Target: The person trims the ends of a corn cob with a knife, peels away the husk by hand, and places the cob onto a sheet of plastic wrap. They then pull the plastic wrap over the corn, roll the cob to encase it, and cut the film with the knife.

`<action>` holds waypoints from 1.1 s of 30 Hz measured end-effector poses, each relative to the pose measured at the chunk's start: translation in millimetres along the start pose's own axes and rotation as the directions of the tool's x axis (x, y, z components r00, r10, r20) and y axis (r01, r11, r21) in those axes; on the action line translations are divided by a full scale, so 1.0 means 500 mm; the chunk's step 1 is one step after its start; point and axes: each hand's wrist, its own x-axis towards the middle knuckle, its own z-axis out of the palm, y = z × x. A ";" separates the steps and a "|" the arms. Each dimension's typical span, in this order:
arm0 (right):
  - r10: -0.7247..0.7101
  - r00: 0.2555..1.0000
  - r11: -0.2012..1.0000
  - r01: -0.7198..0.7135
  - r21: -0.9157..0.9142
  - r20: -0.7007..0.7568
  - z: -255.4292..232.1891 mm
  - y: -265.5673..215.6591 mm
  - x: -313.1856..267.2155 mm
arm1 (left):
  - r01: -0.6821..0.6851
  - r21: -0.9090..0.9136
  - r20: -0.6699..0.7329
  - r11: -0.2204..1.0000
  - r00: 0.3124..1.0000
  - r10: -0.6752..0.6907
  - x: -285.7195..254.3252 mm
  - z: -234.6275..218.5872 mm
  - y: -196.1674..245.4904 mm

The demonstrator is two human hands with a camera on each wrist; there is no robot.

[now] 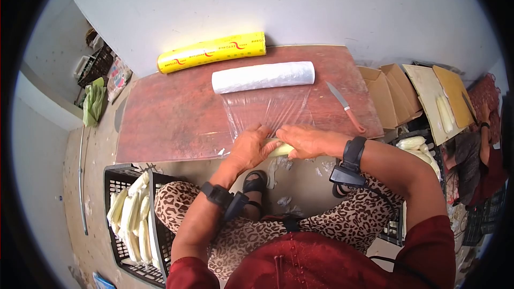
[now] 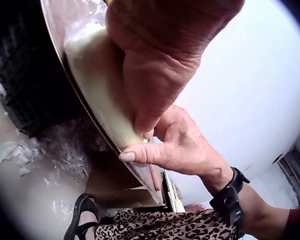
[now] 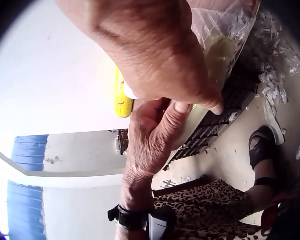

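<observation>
A pale husked corn ear (image 1: 280, 151) lies crosswise at the table's front edge, with clear film (image 1: 267, 109) running from it back to a white roll (image 1: 263, 77). My left hand (image 1: 248, 149) grips its left part, fingers over the far side. Close beside it, my right hand (image 1: 306, 141) holds the right part, thumb on the near side. The left wrist view shows the corn (image 2: 102, 85) under my left hand (image 2: 160, 70), with my right thumb at its end. In the right wrist view my right hand (image 3: 155, 60) covers part of the corn (image 3: 217, 60); the fingertips are partly hidden.
A yellow printed roll (image 1: 211, 52) lies at the table's back edge, and a knife (image 1: 345, 106) on the right of the red table (image 1: 160, 118). A black crate (image 1: 155, 182) of wrapped corn stands at lower left. Cardboard boxes (image 1: 380, 96) and another person's arm (image 1: 484, 134) are at right.
</observation>
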 end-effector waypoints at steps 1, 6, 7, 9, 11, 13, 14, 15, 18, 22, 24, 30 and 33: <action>0.014 1.000 1.000 -0.014 0.005 0.018 -0.003 -0.001 0.002 | 0.046 -0.005 -0.058 0.999 0.997 -0.046 0.000 -0.006 -0.010; -0.041 0.999 0.997 0.039 -0.068 -0.023 0.007 0.005 0.003 | 0.352 0.008 -0.404 0.936 0.857 -0.319 -0.009 -0.043 -0.089; -0.054 0.998 0.994 0.050 -0.099 -0.031 0.006 0.002 0.003 | 0.408 -0.014 -0.429 0.913 0.822 -0.374 -0.014 -0.052 -0.109; -0.084 0.995 0.985 0.075 -0.156 -0.052 0.010 0.000 0.002 | 0.509 -0.136 -0.401 0.850 0.756 -0.517 -0.023 -0.059 -0.138; -0.118 0.990 0.972 0.099 -0.212 -0.077 0.014 0.000 0.003 | 0.593 -0.320 -0.271 0.739 0.689 -0.671 -0.028 -0.060 -0.159; -0.147 0.985 0.963 0.120 -0.242 -0.096 0.013 -0.003 0.004 | 0.648 -0.372 -0.120 0.665 0.677 -0.727 -0.029 -0.072 -0.138; -0.160 0.982 0.958 0.129 -0.257 -0.104 0.012 -0.005 0.003 | 0.675 -0.394 -0.041 0.624 0.665 -0.746 -0.028 -0.074 -0.129; -0.168 0.979 0.956 0.135 -0.261 -0.111 0.014 -0.004 0.004 | 0.678 -0.407 -0.028 0.612 0.661 -0.750 -0.026 -0.073 -0.127; -0.187 0.973 0.952 0.146 -0.269 -0.133 0.020 -0.002 0.004 | 0.691 -0.396 0.005 0.605 0.660 -0.751 -0.022 -0.073 -0.112; -0.186 0.972 0.952 0.143 -0.270 -0.141 0.024 -0.003 0.005 | 0.647 -0.350 -0.006 0.678 0.722 -0.692 -0.028 -0.057 -0.128; -0.174 0.977 0.954 0.135 -0.268 -0.127 0.021 -0.006 0.005 | 0.612 -0.387 -0.021 0.690 0.742 -0.670 -0.034 -0.044 -0.152; -0.145 0.985 0.961 0.117 -0.250 -0.095 0.017 -0.010 0.004 | 0.622 -0.477 -0.017 0.621 0.700 -0.714 -0.044 -0.060 -0.150; -0.096 0.993 0.981 0.082 -0.173 -0.074 0.016 -0.007 0.003 | 0.633 -0.512 0.001 0.581 0.677 -0.736 -0.047 -0.067 -0.141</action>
